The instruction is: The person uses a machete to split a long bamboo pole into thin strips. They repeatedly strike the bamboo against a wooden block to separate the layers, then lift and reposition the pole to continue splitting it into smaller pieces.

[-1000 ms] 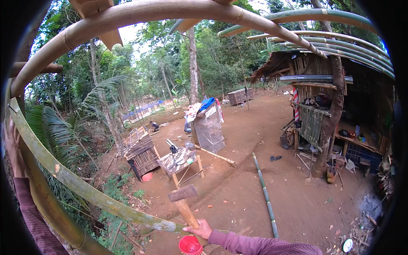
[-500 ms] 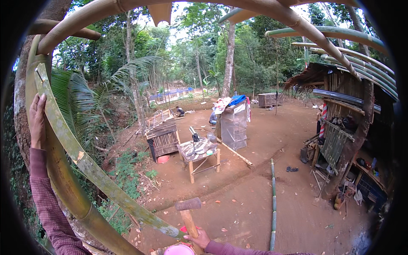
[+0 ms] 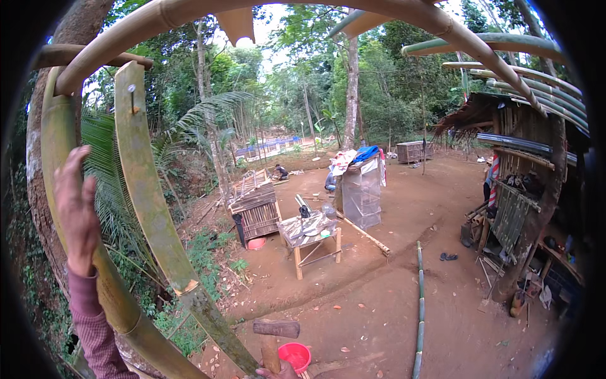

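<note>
Overhead, at eleven to one o'clock, a curved bamboo beam spans the frame. At nine o'clock the left hand, in a dark red sleeve, lies open with fingers spread against a thick green bamboo pole; the fingers rest on it rather than wrap it. Just beside that pole, toward ten o'clock, a flat split bamboo slat runs from a nail near its upper end down to six o'clock, where its lower end passes just left of the mallet.

At six o'clock only the knuckles of the right hand show at the lower edge, clamped around the handle of a wooden mallet, which stands upright with its block head on top. Touching the mallet in the picture, on its right, is a red bucket on the ground below.

Toward the centre, a small wooden table stands on bare earth, with a slatted crate at its nine o'clock. At five o'clock a long green bamboo culm lies on the ground. At three o'clock stands a thatched shed.
</note>
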Demonstrator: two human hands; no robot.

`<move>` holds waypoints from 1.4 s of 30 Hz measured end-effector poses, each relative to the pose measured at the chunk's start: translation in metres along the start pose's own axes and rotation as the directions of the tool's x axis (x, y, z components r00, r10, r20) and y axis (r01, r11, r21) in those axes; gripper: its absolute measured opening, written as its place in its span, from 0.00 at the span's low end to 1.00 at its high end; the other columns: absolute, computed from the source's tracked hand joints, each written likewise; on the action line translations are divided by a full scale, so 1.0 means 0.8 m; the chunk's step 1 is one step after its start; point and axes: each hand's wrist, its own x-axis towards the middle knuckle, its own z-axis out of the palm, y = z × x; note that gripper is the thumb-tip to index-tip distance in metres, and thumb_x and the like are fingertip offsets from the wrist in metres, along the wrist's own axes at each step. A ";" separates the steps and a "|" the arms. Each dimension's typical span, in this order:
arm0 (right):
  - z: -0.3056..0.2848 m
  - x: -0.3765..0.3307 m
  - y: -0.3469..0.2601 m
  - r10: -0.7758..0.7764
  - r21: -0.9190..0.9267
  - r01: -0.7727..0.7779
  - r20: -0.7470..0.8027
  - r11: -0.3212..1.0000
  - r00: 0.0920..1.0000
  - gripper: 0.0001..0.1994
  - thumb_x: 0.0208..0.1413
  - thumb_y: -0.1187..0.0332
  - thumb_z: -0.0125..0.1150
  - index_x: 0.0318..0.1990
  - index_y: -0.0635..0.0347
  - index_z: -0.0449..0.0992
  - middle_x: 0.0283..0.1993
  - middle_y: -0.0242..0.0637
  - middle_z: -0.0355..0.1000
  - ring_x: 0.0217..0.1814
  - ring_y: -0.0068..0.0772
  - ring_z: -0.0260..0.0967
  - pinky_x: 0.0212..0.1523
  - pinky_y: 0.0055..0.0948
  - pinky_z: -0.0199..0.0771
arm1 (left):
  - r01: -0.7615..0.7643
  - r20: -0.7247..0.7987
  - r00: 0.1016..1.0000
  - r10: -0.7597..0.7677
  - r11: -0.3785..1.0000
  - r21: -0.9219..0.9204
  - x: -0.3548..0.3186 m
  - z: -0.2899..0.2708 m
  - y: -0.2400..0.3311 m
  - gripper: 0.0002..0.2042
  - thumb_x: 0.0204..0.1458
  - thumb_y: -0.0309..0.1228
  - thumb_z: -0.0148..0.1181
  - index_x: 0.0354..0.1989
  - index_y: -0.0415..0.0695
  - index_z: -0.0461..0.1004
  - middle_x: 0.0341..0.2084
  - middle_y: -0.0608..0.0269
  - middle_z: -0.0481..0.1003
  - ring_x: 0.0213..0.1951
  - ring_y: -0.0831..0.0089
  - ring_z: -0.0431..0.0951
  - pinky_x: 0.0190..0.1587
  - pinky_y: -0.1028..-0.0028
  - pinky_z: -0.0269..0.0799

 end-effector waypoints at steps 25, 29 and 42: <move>-0.009 0.074 -0.195 -0.475 -0.019 0.516 -0.422 0.856 0.772 0.14 0.49 0.66 0.65 0.40 0.62 0.71 0.32 0.24 0.69 0.33 0.14 0.64 0.34 0.18 0.67 | 0.488 -0.064 0.871 -0.487 0.873 -0.004 -0.103 -0.061 -0.162 0.38 0.49 0.42 0.59 0.65 0.45 0.44 0.61 0.47 0.52 0.61 0.58 0.56 0.61 0.65 0.50; 0.011 0.087 -0.220 -0.492 0.026 0.558 -0.437 0.830 0.753 0.13 0.50 0.68 0.64 0.40 0.62 0.71 0.32 0.24 0.68 0.33 0.13 0.63 0.35 0.17 0.66 | 0.501 -0.059 0.865 -0.499 0.864 0.045 -0.105 -0.061 -0.158 0.39 0.49 0.44 0.58 0.64 0.40 0.45 0.62 0.48 0.50 0.62 0.59 0.53 0.62 0.68 0.47; 0.083 0.088 -0.255 -0.484 0.207 0.590 -0.397 0.780 0.780 0.12 0.51 0.67 0.63 0.40 0.62 0.71 0.32 0.23 0.68 0.34 0.12 0.61 0.35 0.16 0.64 | 0.513 -0.069 0.857 -0.511 0.858 0.011 -0.105 -0.065 -0.156 0.38 0.50 0.45 0.56 0.65 0.42 0.45 0.62 0.50 0.52 0.61 0.62 0.55 0.61 0.68 0.49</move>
